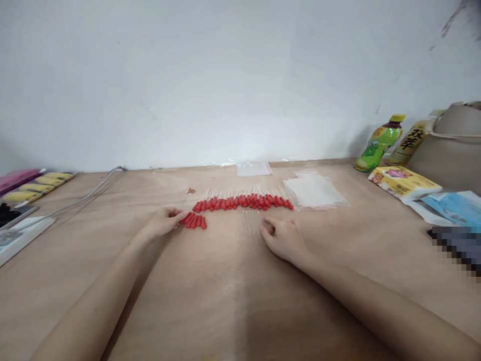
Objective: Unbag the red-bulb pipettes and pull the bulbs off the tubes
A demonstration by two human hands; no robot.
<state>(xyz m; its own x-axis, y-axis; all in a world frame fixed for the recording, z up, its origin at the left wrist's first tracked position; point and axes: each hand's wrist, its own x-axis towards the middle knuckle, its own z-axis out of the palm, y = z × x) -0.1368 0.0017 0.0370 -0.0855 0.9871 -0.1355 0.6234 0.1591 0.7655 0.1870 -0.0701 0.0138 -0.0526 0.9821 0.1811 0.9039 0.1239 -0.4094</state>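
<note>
My left hand (pixel 165 221) pinches a red rubber dropper bulb (pixel 185 217) at the left end of a small group of loose red bulbs (pixel 198 222). Beside a bundle of thin clear tubes (pixel 251 225), my right hand (pixel 281 236) has its fingers curled at the right edge, closed on what looks like one of the tubes. Beyond both hands stretches a long row of red-bulbed droppers (pixel 240 201), their bulbs facing me and their clear stems pointing to the wall.
Clear plastic bags (pixel 313 189) lie right of the row, with another bag (pixel 253 169) by the wall. At right are a green bottle (pixel 379 143), a tissue pack (pixel 404 183), a beige bag (pixel 449 143) and a dark blurred object (pixel 456 248). A grey cable (pixel 84 193) crosses the left side.
</note>
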